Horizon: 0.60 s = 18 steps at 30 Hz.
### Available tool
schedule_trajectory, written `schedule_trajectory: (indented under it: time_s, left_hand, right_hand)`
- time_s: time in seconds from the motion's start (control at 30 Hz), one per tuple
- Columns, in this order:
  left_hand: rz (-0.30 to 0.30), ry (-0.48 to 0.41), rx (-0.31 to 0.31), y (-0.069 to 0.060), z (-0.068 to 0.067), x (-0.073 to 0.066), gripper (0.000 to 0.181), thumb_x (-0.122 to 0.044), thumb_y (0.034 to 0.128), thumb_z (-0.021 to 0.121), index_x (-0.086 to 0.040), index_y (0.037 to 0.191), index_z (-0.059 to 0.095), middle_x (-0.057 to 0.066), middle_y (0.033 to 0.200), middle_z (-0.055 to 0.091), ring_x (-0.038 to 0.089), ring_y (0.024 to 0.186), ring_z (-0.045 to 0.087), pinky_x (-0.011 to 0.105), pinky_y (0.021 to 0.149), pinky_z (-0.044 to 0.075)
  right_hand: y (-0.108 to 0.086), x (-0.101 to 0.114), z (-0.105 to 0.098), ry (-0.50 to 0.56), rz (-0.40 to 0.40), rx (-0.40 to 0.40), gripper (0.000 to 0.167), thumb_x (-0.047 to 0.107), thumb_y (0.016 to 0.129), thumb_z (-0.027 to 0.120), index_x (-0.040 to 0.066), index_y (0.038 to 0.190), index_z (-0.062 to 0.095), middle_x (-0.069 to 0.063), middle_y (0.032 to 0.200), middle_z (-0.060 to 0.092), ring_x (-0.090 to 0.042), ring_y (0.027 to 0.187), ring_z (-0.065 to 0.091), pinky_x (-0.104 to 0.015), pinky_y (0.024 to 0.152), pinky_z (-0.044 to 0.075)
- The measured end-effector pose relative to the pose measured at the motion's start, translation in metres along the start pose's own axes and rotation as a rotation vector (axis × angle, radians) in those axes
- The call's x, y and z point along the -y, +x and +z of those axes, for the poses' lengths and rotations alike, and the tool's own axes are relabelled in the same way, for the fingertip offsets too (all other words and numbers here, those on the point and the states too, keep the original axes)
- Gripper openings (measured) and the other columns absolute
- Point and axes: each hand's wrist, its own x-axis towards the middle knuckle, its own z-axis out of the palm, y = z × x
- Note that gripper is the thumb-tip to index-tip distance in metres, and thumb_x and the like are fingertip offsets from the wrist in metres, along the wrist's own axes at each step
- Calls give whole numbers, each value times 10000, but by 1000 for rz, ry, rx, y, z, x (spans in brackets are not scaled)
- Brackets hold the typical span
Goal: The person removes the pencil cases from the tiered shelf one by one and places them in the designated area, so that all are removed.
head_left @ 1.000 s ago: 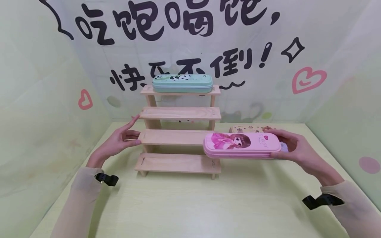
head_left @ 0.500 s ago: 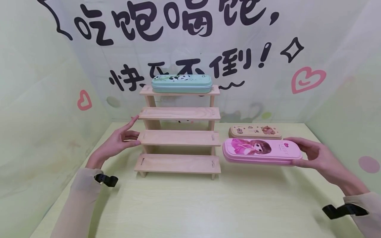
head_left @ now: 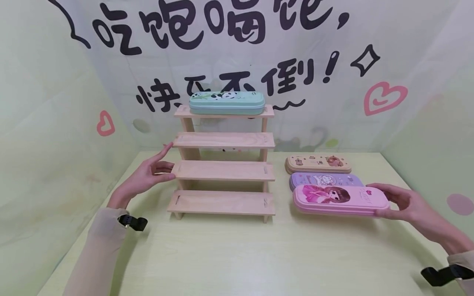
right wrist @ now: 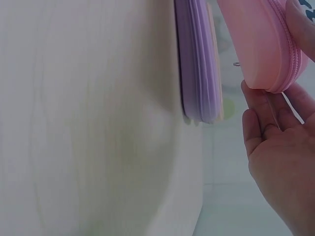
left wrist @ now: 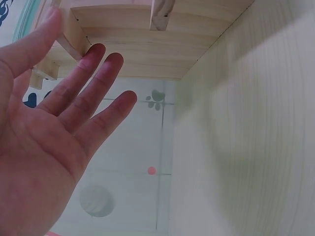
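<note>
The right hand [head_left: 414,205] grips the right end of a pink case [head_left: 340,200] with a doll picture, thumb in front and fingers behind. In the right wrist view the pink case [right wrist: 261,44] hangs above the table, near a purple case [right wrist: 197,64]. A four-tier wooden rack [head_left: 222,170] stands left of it. At the rack's left side, the left hand [head_left: 148,174] touches shelf ends with extended fingers. The left wrist view shows the left hand [left wrist: 59,118] with spread fingers against the wood [left wrist: 128,44]. A mint panda case [head_left: 226,103] lies on the top shelf.
Behind the pink case, a purple case [head_left: 326,180] and a beige case [head_left: 317,163] lie on the table [head_left: 237,250], right of the rack. A printed cloth backdrop [head_left: 237,61] rises behind, with pale green side walls.
The right hand has carried the pink case right, down and nearer, away from the rack's lower shelves. The purple and beige cases behind it have come into fuller view. The left hand holds its place.
</note>
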Motion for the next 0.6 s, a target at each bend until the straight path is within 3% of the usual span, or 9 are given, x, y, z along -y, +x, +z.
schedule_trajectory:
  time_s: [0.17, 0.37, 0.6]
  left_hand:
    - [1, -11, 1, 0, 0, 0, 1006, -119, 968, 793, -442, 1680, 160, 250, 1383, 634, 386, 1246, 642, 232, 944, 558]
    - [-1, -11, -2, -1, 1, 0, 1010, -113, 968, 792, -430, 1684, 153, 257, 1378, 634, 395, 1244, 640, 228, 943, 556]
    - [0, -8, -2, 1, 1, -1, 1002, -119, 971, 790, -447, 1679, 161, 242, 1379, 638, 340, 1236, 654, 232, 946, 557]
  right_hand:
    - [-4, -10, -4, -24, 26, 27, 643, -109, 929, 711, -9, 1526, 495, 127, 1326, 662, -26, 1117, 621, -216, 800, 541]
    - [-3, -17, -4, -26, 63, 47, 632, -63, 950, 717, 5, 1535, 490, 133, 1314, 666, -25, 1113, 626, -218, 810, 535]
    - [1, -25, -4, -9, 102, 53, 628, -39, 951, 729, 15, 1532, 497, 209, 1331, 639, 22, 1137, 611, -209, 820, 541]
